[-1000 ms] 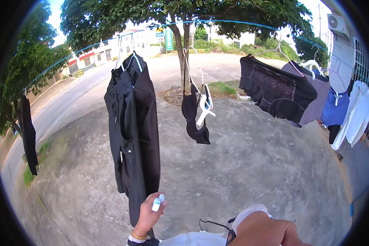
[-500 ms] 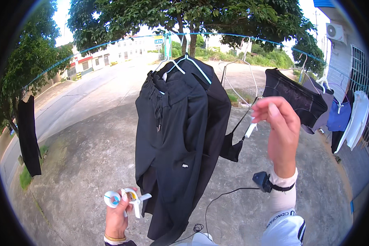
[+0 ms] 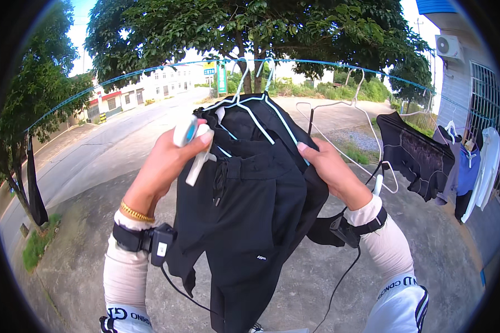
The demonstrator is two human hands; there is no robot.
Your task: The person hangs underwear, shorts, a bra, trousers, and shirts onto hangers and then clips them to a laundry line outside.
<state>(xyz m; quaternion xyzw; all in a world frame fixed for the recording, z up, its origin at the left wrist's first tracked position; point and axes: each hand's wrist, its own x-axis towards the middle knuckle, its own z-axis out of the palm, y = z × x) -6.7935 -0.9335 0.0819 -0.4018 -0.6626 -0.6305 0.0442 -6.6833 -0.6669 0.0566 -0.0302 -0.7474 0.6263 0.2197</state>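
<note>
Black drawstring trousers (image 3: 233, 205) hang in front of me on a pale blue hanger (image 3: 255, 118). Close behind is a second black garment (image 3: 312, 186) on another pale blue hanger (image 3: 280, 115). At the trousers' left waist, my left hand (image 3: 164, 166) holds white plastic clothes pegs (image 3: 197, 166), one with a blue centre; fingers behind them are partly hidden. My right hand (image 3: 333, 169) grips the rear garment's right edge by the hanger's arm, its thumb in front and its fingertips hidden behind the cloth.
A blue line (image 3: 316, 62) crosses overhead. On it to the right are a white wire hanger (image 3: 366, 119), black shorts (image 3: 419, 155) and a white garment (image 3: 483, 166). Black cloth (image 3: 36, 188) hangs far left. A cable (image 3: 339, 288) trails from my right wrist device (image 3: 347, 230).
My left hand has risen with the pegs to the trousers' waist. My right hand has moved left and taken hold of the rear garment. The hung garments have shifted and tilted.
</note>
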